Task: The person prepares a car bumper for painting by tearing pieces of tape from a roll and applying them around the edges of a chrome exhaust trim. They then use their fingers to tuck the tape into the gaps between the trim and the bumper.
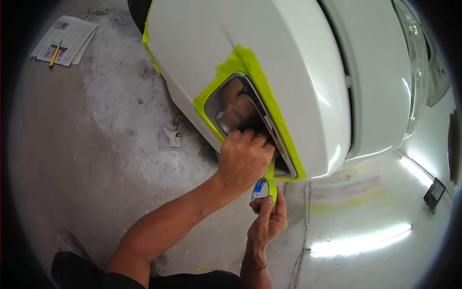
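A white car bumper [298,82] fills the upper middle, with a dark, chrome-edged light recess [231,108] in it. Yellow-green masking tape [263,91] frames much of that recess. My left hand [246,156] is at its lower edge, fingers curled inward and pressed together, fingertips hidden. From there a strip of masking tape [270,169] runs down to the tape roll [272,191], which has a blue-printed core. My right hand [269,214] grips this roll, thumb in front, just below my left hand.
Folded newspaper [72,36] with a yellow cutter knife [55,55] lies on the dusty floor at upper left. Paper scraps [172,137] are near the bumper. A lit tube lamp [361,241] and a dark floodlight [434,194] are on the right. My shoe [72,243] shows at lower left.
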Available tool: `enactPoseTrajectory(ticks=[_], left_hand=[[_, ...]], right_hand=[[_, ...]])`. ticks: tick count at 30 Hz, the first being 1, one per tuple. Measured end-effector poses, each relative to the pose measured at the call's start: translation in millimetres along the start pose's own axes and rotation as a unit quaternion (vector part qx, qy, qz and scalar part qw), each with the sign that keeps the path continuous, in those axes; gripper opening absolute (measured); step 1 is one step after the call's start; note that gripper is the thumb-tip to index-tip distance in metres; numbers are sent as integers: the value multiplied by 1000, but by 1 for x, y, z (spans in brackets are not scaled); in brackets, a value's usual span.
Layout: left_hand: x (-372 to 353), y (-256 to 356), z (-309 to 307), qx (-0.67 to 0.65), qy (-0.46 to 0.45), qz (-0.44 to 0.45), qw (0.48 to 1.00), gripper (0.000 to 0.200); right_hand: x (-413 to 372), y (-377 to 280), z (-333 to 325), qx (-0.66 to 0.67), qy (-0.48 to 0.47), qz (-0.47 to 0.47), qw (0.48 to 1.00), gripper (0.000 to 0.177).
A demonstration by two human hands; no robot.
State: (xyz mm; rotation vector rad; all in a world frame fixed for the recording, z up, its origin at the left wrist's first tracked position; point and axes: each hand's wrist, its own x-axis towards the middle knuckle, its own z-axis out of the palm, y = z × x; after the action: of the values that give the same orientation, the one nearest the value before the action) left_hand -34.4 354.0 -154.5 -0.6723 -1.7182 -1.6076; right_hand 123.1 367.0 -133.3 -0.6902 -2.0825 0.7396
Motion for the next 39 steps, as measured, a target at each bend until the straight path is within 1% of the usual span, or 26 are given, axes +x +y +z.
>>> enactPoseTrajectory(ticks=[3, 10, 14, 15, 16, 17, 18, 19, 20, 22, 23, 25, 26, 28, 29, 30, 32, 34, 37, 39], left_hand=[[-1, 1, 5, 15, 19, 11, 1000, 6], [-4, 0, 11, 13, 56, 39, 998, 4], [-5, 2, 11, 25, 37, 26, 999, 4], [-5, 2, 14, 25, 51, 26, 998, 2], [-4, 1, 15, 25, 66, 27, 997, 7], [-5, 0, 14, 27, 68, 26, 997, 7], [-6, 0, 12, 26, 47, 22, 998, 2], [-7, 0, 10, 23, 25, 19, 999, 8], [-10, 0, 9, 25, 26, 20, 999, 8], [-17, -1, 6, -25, -22, 36, 999, 16], [-21, 1, 5, -21, -21, 34, 999, 16], [-30, 9, 4, -50, 31, 35, 998, 23], [-36, 12, 4, -44, 32, 28, 998, 23], [-45, 16, 5, -37, -7, 20, 999, 28], [-47, 18, 9, -39, -8, 7, 999, 30], [-47, 21, 8, -37, -11, -8, 999, 30], [-39, 26, 9, 11, -63, -33, 997, 31], [-35, 28, 11, 10, -60, -44, 997, 28], [-31, 30, 11, 33, -80, -47, 995, 26], [-27, 32, 8, 58, -95, -60, 992, 21]], right_hand=[[1, -1, -1, 23, 13, 11, 1000, 38], [3, 1, -2, 6, 6, -2, 1000, 36], [4, -1, -2, -8, 6, -2, 1000, 37], [4, -1, -1, -8, 2, -4, 1000, 37], [4, 0, 0, 6, 4, 3, 1000, 37], [4, 0, 0, 19, 6, 11, 1000, 37], [5, 0, 1, 21, 5, 9, 1000, 37], [5, 0, 1, 33, 4, 16, 999, 38], [5, 1, 1, 45, 4, 24, 999, 38], [6, 4, 0, 51, 2, 22, 998, 38], [6, 4, 0, 55, 1, 23, 998, 38], [6, 4, 0, 58, -2, 24, 998, 38], [7, 4, 1, 62, -2, 24, 998, 37], [8, 2, 3, 43, -13, 26, 999, 38], [9, 3, 2, 28, -8, 15, 999, 39], [8, 5, 2, 10, 1, 3, 1000, 39], [8, 6, 3, -7, 9, 1, 1000, 41], [8, 7, 4, -1, 19, -13, 1000, 42], [9, 5, 4, -14, 12, -29, 999, 43], [9, 3, 7, -9, 18, -28, 999, 43]])
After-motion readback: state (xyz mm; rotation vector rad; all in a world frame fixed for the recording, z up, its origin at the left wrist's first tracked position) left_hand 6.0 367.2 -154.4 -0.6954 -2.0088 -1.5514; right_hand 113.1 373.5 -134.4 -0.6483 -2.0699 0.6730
